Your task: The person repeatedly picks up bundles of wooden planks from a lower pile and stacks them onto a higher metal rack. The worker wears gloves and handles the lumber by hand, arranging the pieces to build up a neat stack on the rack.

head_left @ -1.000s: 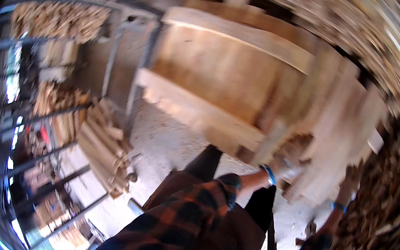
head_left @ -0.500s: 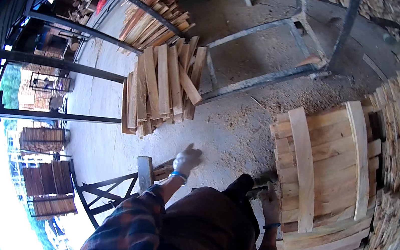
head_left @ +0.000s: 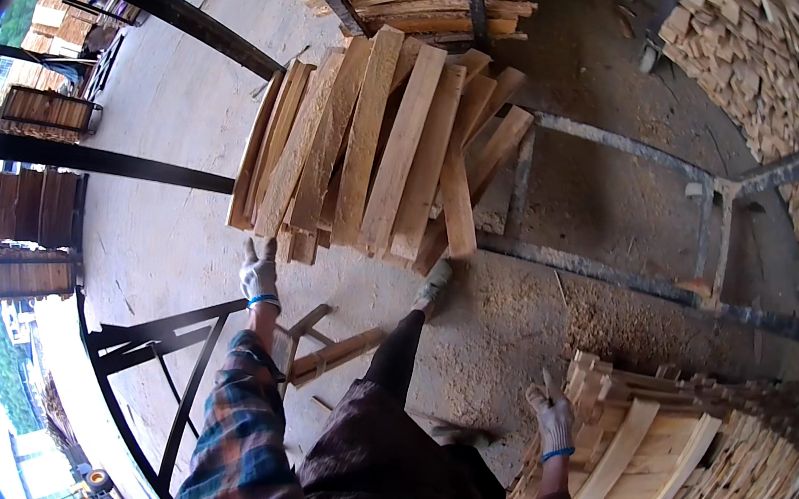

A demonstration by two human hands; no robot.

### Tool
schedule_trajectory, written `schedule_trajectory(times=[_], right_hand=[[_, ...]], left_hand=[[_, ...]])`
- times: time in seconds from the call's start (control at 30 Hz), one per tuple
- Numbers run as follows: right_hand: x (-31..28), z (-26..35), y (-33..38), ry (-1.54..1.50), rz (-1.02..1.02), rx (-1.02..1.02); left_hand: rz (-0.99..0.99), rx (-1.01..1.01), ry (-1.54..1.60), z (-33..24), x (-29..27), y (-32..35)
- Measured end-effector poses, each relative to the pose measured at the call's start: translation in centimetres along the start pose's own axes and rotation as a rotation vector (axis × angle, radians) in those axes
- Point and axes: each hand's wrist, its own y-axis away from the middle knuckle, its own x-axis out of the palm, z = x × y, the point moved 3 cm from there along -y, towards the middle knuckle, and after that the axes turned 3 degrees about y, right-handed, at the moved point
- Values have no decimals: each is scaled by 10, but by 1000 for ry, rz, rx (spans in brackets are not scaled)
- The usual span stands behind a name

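Note:
My left hand [head_left: 260, 274], in a pale glove with a blue band at the wrist, reaches forward with its fingers apart. It is just short of the near ends of a pile of rough wooden planks [head_left: 361, 144] and looks empty; whether a fingertip touches wood I cannot tell. Some planks on the pile's right side lie askew across others. My right hand [head_left: 554, 418], gloved and banded the same way, is held out over the floor with nothing in it. Its fingers are spread, next to a stack of boards [head_left: 650, 454] at the lower right.
A metal frame [head_left: 599, 266] lies low on the floor, right of the planks. Dark metal bars [head_left: 108, 163] run in from the left. Near my left arm stand a black metal rack [head_left: 155, 344] and a wooden stand [head_left: 337, 355]. Sawdust [head_left: 510, 330] covers the floor ahead; more wood is heaped [head_left: 752, 104] far right.
I have turned and stepped towards the plank pile, which now looks closer. My left hand has come to its near ends. My right hand has moved away from beside my leg, fingers spreading.

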Motion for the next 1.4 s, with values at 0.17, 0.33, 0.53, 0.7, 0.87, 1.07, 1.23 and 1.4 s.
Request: schedule_trajectory(times=[0.17,0.33,0.53,0.7,0.87,1.07,1.23,1.4], right_hand=[[179,141,-174,282,212,-79],[310,152,-287,254,76,-33],[345,133,-331,286,20,-160],[373,159,-313,164,321,57],[355,149,-331,-23,214,163],[351,175,-317,235,36,61],[314,210,-295,263,85,30],[332,175,-293,-67,84,45]], left_hand=[[132,291,206,-36,15,-185],[261,605,-263,-96,102,-233],[331,384,-204,-103,129,-189],[71,220,28,-110,104,-135],[353,59,198,-115,117,-176],[757,47,461,-130,131,-161],[552,484,335,-162,111,-123],[608,166,598,-103,143,-146]])
